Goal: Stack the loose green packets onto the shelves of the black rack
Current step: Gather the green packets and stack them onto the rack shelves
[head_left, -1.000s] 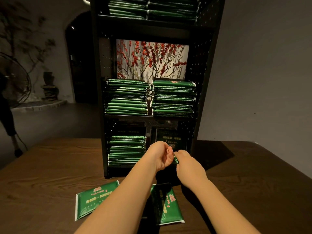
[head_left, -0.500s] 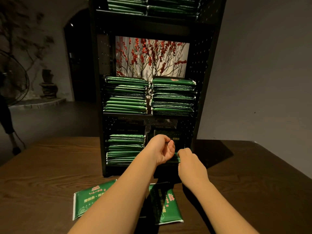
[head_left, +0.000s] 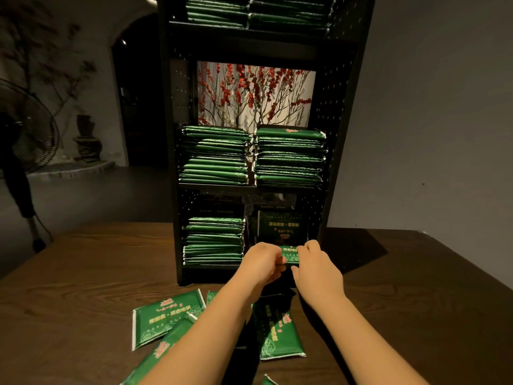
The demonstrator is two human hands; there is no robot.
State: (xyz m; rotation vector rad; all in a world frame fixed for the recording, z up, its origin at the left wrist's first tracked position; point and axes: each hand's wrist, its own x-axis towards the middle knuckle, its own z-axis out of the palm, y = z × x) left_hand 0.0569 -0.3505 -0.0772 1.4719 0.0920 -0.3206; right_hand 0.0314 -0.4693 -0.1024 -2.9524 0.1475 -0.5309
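A black rack [head_left: 336, 162] stands on the wooden table [head_left: 69, 295]. Stacks of green packets fill its shelves: two on the middle shelf [head_left: 215, 155], one at the lower left [head_left: 213, 241]. At the lower right bay, my left hand [head_left: 263, 263] and my right hand [head_left: 315, 263] both grip one green packet [head_left: 290, 254] by its ends, at the shelf's front edge. Behind it another packet [head_left: 283, 226] stands upright in the dark bay. Several loose packets lie on the table in front: one at the left [head_left: 163, 318], one under my arms at the right [head_left: 280, 334].
A grey wall [head_left: 430, 107] rises close on the right. A standing fan [head_left: 25, 129] and a dark doorway [head_left: 138, 101] are at the left beyond the table. A picture of red blossoms [head_left: 255, 93] fills the back of the rack's middle bay.
My hands have shifted slightly right and now show the green packet plainly between them at the lower right bay. The camera has tilted down, so more loose packets show on the table.
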